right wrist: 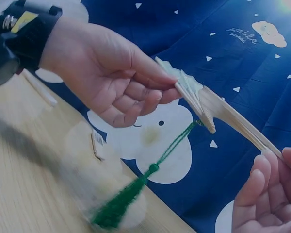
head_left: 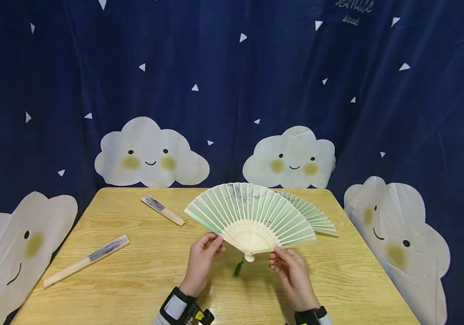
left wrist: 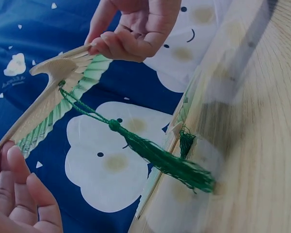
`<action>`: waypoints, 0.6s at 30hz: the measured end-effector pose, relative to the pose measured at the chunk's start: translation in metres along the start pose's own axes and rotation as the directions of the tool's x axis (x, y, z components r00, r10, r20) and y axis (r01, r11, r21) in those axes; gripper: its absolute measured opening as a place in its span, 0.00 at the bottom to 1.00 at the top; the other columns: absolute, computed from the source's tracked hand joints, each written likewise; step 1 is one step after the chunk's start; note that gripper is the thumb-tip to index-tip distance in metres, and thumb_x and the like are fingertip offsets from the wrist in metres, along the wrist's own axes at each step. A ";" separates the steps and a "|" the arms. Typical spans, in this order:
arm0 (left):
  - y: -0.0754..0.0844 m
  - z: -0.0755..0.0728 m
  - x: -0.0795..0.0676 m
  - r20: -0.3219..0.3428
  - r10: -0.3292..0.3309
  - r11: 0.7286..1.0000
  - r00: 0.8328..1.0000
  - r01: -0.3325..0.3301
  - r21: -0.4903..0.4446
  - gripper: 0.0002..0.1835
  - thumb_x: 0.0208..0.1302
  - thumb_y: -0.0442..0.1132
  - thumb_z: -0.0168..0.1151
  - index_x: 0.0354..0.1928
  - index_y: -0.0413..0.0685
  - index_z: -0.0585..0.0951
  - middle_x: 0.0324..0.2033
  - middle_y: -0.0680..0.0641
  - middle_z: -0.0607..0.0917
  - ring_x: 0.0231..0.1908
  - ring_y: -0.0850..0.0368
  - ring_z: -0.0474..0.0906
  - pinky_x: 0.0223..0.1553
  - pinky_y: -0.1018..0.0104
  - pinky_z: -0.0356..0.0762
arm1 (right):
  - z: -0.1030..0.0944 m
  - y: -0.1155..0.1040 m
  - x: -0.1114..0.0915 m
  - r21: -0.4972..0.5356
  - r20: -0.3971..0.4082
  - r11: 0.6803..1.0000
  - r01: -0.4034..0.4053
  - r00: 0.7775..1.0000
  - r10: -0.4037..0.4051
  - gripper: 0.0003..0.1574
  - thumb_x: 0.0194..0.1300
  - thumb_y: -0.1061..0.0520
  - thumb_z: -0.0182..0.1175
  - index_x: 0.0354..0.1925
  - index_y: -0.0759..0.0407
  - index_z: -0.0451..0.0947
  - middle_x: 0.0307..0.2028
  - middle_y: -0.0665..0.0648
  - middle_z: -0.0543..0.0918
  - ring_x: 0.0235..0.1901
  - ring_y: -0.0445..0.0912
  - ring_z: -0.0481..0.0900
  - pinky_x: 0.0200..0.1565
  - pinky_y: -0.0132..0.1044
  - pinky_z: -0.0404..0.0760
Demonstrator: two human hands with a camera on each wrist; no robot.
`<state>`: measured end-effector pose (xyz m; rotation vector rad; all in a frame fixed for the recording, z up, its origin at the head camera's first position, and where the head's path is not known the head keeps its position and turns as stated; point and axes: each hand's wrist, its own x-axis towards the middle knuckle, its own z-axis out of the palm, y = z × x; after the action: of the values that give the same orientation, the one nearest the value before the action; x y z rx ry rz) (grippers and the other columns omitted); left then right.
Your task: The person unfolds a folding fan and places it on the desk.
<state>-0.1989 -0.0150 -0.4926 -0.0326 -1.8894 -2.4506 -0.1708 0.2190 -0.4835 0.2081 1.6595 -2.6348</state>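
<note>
A pale green folding fan (head_left: 252, 203) with light wooden ribs is spread wide above the table, its pivot end toward the person. My left hand (head_left: 205, 259) pinches the fan's left outer rib between thumb and fingers. On the opposite side, my right hand (head_left: 294, 275) pinches the right outer rib the same way. From the pivot hangs a dark green tassel (left wrist: 169, 165), which dangles below the fan in both wrist views. Grey printing marks the middle of the leaf.
A second green fan (head_left: 319, 217) lies spread on the wooden table (head_left: 154, 298) at the back right, partly hidden. Two folded fans lie on the left, one farther back (head_left: 163, 210) and one nearer (head_left: 87, 260). A dark blue curtain (head_left: 223, 58) surrounds the table.
</note>
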 end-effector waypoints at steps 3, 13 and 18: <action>0.000 0.000 0.000 -0.017 0.003 1.000 1.000 -0.003 0.000 0.18 0.66 0.42 0.63 0.43 0.29 0.78 0.25 0.55 0.83 0.29 0.60 0.82 0.39 0.65 0.81 | 0.000 0.002 -0.001 0.022 -0.005 1.000 -0.006 1.000 0.006 0.17 0.71 0.61 0.53 0.24 0.52 0.77 0.25 0.48 0.84 0.27 0.38 0.80 0.32 0.27 0.80; -0.005 0.002 -0.003 -0.073 0.015 0.999 0.997 -0.012 0.049 0.15 0.67 0.39 0.61 0.42 0.29 0.78 0.22 0.53 0.84 0.25 0.61 0.81 0.34 0.67 0.78 | 0.008 0.009 -0.005 0.097 -0.125 0.995 -0.001 0.992 0.013 0.14 0.70 0.60 0.57 0.25 0.54 0.76 0.27 0.49 0.85 0.29 0.40 0.81 0.36 0.28 0.82; -0.005 0.003 -0.007 -0.110 -0.007 0.998 0.994 0.014 0.058 0.14 0.67 0.39 0.61 0.42 0.31 0.79 0.25 0.53 0.85 0.23 0.61 0.81 0.33 0.67 0.77 | 0.012 0.015 -0.009 0.120 -0.169 0.993 0.003 0.986 0.017 0.14 0.70 0.58 0.57 0.26 0.54 0.76 0.27 0.49 0.84 0.30 0.39 0.80 0.36 0.27 0.81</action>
<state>-0.1926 -0.0106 -0.4970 0.1121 -1.9184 -2.3496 -0.1617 0.2017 -0.4905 0.4519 1.5393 -2.7843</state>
